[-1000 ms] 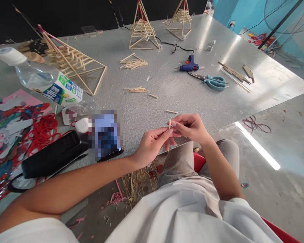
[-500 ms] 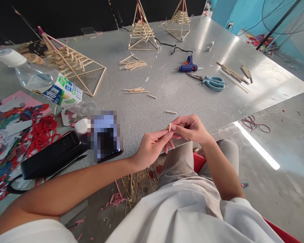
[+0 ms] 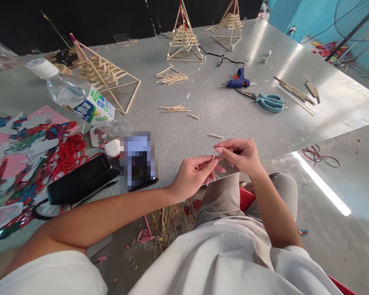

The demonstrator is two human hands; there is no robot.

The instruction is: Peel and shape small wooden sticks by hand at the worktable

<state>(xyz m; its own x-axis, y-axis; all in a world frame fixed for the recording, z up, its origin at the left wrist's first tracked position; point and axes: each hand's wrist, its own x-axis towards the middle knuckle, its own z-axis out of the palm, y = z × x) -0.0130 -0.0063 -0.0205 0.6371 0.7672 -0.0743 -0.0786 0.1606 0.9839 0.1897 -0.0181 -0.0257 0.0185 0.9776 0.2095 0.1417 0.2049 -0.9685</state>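
Left end of the grey metal-topped bench [image 3: 197, 141]: tangled red cord [image 3: 70, 153] and a long black case [image 3: 80, 180] lay toward the near edge. Behind them, a clear plastic bottle with white cap [image 3: 70, 90], then a pyramid frame of pale wooden sticks [image 3: 100, 73], probably set back to stay clear of the elbows. Middle: a small pile of thin sticks [image 3: 174, 109], likely kept within reach. Left hand [image 3: 190, 176] was at the near edge, fingers pinching a short pale wooden stick [image 3: 214, 156] low down; fingertip grip presumably because it was so small. Right hand [image 3: 242, 155] met it, thumb and forefinger pinching its top. Loose short stick [image 3: 215, 136] lay just beyond. Right: blue glue gun [image 3: 240, 80] beside teal-handled scissors [image 3: 270, 102], toward the far edge, apparently parked off the work spot.
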